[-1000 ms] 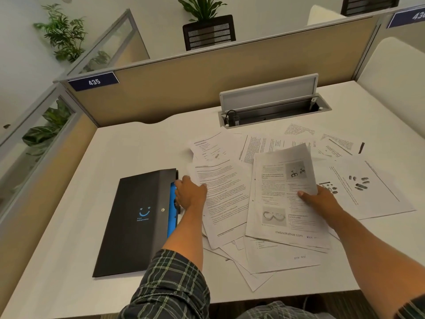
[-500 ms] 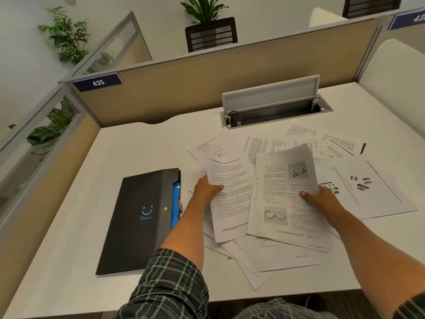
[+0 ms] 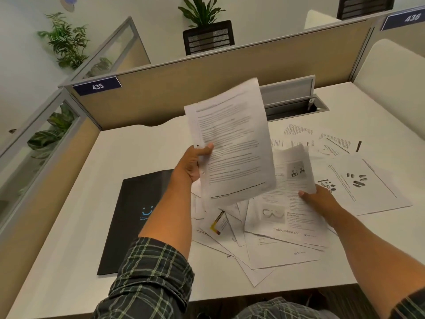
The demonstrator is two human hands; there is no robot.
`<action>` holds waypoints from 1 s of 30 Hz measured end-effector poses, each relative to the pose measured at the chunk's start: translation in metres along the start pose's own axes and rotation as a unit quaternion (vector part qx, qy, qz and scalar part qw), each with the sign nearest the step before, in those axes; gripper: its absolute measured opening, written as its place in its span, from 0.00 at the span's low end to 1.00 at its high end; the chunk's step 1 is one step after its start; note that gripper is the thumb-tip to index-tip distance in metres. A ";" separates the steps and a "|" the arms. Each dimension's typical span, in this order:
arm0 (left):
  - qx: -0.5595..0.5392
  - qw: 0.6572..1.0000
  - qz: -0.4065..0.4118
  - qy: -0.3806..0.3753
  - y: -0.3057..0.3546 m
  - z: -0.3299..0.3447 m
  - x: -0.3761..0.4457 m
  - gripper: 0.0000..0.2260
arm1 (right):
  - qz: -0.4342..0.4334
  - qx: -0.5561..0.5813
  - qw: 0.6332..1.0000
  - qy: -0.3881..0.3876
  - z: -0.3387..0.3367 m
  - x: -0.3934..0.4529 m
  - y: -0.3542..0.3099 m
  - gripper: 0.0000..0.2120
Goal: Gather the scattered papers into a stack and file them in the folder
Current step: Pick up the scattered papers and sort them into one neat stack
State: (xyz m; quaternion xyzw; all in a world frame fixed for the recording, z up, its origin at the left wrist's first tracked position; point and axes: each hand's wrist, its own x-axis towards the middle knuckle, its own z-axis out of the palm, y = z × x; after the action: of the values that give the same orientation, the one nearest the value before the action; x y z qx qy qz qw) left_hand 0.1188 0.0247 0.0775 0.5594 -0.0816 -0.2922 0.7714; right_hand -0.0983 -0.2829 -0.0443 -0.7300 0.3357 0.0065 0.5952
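Note:
My left hand (image 3: pixel 192 164) pinches the left edge of a printed sheet (image 3: pixel 232 139) and holds it tilted in the air above the desk. My right hand (image 3: pixel 318 200) grips the right edge of another sheet with pictures (image 3: pixel 289 199), whose top curls up off the pile. Several more loose papers (image 3: pixel 368 187) lie spread over the white desk (image 3: pixel 128 157), overlapping each other. The black folder (image 3: pixel 128 217) with a blue smile logo lies flat and closed to the left, partly behind my left forearm.
A cable tray with a raised grey lid (image 3: pixel 296 100) sits at the back of the desk. Tan partition walls (image 3: pixel 207 81) close in the back and left. A small black strip (image 3: pixel 359 146) lies among the far papers.
My left hand has lifted one sheet from the pile up into the air. My right hand stays on the pictured sheet, whose top edge now curls upward.

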 end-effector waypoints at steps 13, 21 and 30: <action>0.244 0.959 -0.066 0.124 -0.056 0.038 -0.004 0.20 | -0.056 0.143 0.987 -0.043 0.024 -0.013 -0.049 0.13; 0.196 0.974 -0.035 0.109 -0.057 0.028 -0.011 0.18 | -0.117 0.165 0.976 -0.079 0.037 -0.023 -0.082 0.08; 0.186 0.981 0.019 0.044 -0.031 0.033 -0.011 0.25 | -0.161 0.248 0.947 -0.126 0.047 -0.034 -0.127 0.34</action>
State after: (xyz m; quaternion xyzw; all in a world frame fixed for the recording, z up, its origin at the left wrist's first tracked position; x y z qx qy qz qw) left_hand 0.0838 -0.0024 0.0637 0.7036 -0.1109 -0.2328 0.6622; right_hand -0.0426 -0.2168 0.0660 -0.5966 0.1269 -0.0807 0.7883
